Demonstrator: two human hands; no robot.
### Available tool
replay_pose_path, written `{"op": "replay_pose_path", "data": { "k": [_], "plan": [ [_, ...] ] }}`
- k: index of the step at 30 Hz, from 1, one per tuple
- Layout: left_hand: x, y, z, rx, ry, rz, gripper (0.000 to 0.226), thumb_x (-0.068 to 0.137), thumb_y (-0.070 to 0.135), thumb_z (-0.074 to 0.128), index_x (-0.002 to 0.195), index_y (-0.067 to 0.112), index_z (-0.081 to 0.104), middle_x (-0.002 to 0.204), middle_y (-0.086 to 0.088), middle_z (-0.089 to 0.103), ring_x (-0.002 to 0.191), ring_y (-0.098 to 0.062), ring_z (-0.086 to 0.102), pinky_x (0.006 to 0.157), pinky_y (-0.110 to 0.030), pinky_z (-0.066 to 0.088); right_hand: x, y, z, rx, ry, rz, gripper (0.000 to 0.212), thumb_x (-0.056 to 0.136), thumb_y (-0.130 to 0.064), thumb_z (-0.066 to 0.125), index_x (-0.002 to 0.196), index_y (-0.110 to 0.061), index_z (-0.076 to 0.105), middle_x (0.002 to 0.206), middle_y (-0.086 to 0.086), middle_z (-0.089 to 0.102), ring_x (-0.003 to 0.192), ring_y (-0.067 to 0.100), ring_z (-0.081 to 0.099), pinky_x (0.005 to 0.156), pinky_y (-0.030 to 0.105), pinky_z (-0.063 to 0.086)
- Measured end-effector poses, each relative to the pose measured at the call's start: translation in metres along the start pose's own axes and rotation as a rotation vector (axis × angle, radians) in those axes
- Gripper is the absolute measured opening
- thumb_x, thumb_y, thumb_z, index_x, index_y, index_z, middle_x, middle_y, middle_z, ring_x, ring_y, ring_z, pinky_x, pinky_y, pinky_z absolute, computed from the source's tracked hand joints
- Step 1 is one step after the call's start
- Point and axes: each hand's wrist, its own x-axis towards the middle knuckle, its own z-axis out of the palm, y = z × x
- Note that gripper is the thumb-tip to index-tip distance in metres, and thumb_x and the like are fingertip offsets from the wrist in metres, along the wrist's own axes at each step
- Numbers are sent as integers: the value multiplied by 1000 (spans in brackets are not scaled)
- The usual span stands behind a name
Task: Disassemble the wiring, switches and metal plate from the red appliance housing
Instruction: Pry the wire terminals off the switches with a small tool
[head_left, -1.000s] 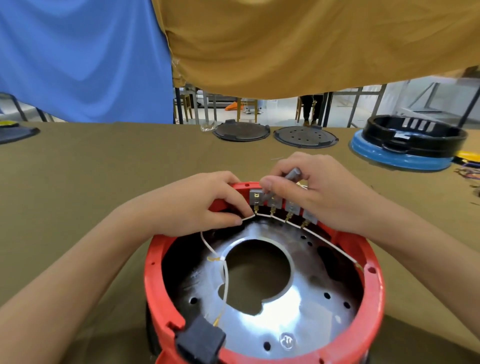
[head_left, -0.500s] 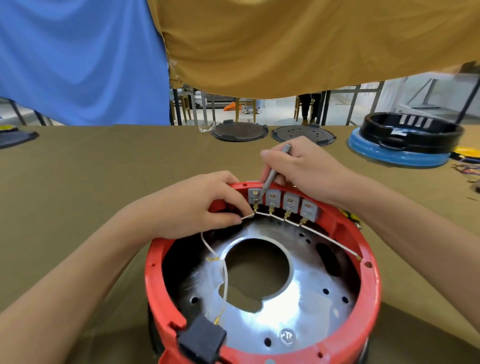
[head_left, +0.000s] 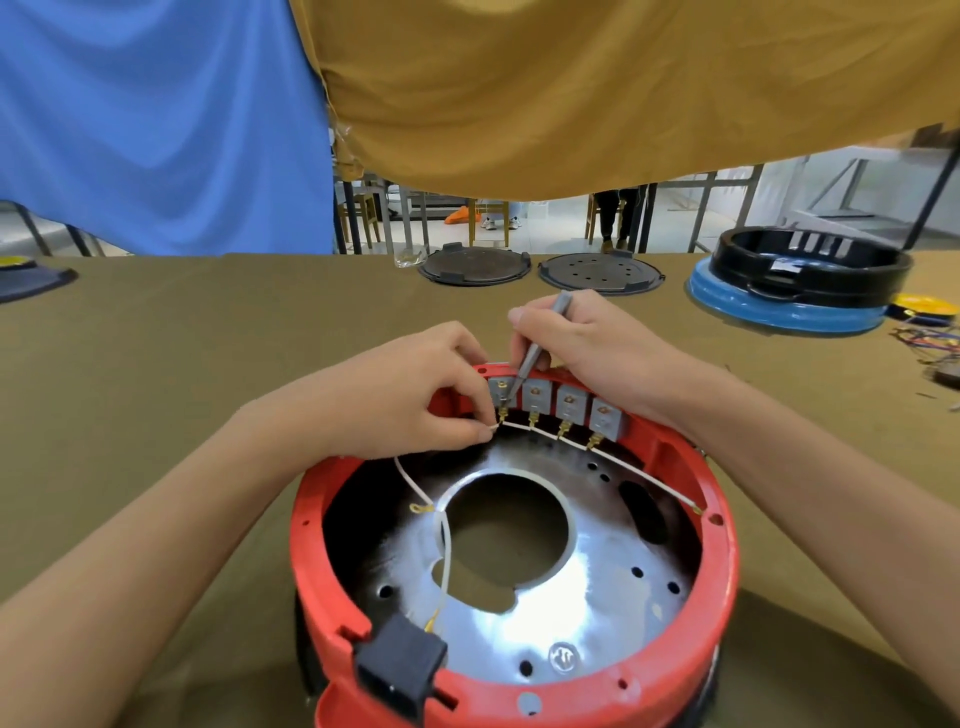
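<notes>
Just above centre frame, the left hand (head_left: 415, 395) pinches the white wire (head_left: 524, 427) beside the leftmost of four grey switches (head_left: 569, 410), while the right hand (head_left: 597, 348) grips a slim grey tool (head_left: 535, 348), its tip on that switch. The round red housing (head_left: 722, 561) sits lower centre on the olive cloth table (head_left: 182, 374), a shiny metal plate (head_left: 587, 608) with a large round hole inside it. A black plug socket (head_left: 400, 670) is set in its near rim.

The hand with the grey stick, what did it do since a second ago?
The right hand rose off the switches and turned the grey tool to point down at the leftmost one. The left hand kept pinching the white wire; the red housing and metal plate stayed put.
</notes>
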Motion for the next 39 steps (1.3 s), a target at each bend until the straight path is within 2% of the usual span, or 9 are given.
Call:
{"op": "replay_pose_path", "data": {
  "k": [5,11,17,19,24,28,31,35,39],
  "plan": [
    [16,12,5,52,62,2,14,81,31,79,71,28,70,114,10,40,98,-2,50,95,-30,44,-1,-1,0,21,-27,-38,44,105,-28,42,80,6,57,70,9,45,65,17,42,60,27,35],
    [14,3,6,-49,47,49,14,80,26,80,72,24,70,113,13,39,105,-3,48,99,-26,40,1,0,1,34,-23,-43,44,104,-27,43,65,-15,58,63,-1,48,62,9,45,60,23,37],
    [15,1,6,-73,29,47,17,80,26,81,69,29,68,113,14,39,107,-1,47,100,-23,38,4,0,0,34,-43,-2,51,104,-31,40,65,-14,67,67,5,54,63,13,48,71,33,42],
    [15,1,6,-76,33,37,20,80,28,80,68,33,66,113,16,39,103,2,49,97,-22,39,6,-1,0,25,-43,34,52,104,-32,40,64,-17,70,62,-1,58,60,6,50,73,34,45],
    [13,1,7,-74,53,18,20,80,32,80,65,35,67,112,24,39,101,1,52,95,-23,41,4,1,0,30,-31,41,51,103,-35,43,63,-18,70,60,1,57,55,5,47,67,31,43],
    [12,2,7,-51,83,3,16,79,35,80,67,33,70,107,24,41,101,2,51,92,-21,42,3,7,0,49,97,-77,31,90,-39,68,79,-10,63,66,0,54,55,3,45,57,17,40],
    [12,2,7,-48,85,-5,16,78,35,81,66,34,70,105,20,43,97,1,50,87,-19,43,4,6,0,-104,148,-178,34,79,-44,79,70,-19,57,59,-6,57,50,2,45,50,14,38],
    [12,2,7,-52,89,-4,17,77,34,81,65,37,69,105,18,44,96,1,52,88,-21,43,-3,1,0,-325,187,-300,40,81,-55,70,64,-22,56,53,-4,59,48,13,50,46,17,37],
    [11,2,8,-44,102,-17,15,77,36,80,66,36,70,99,19,44,92,0,52,86,-24,43,-7,0,0,-305,158,-349,40,88,-47,67,67,-13,60,54,3,60,49,18,52,47,21,38]
  ]
}}
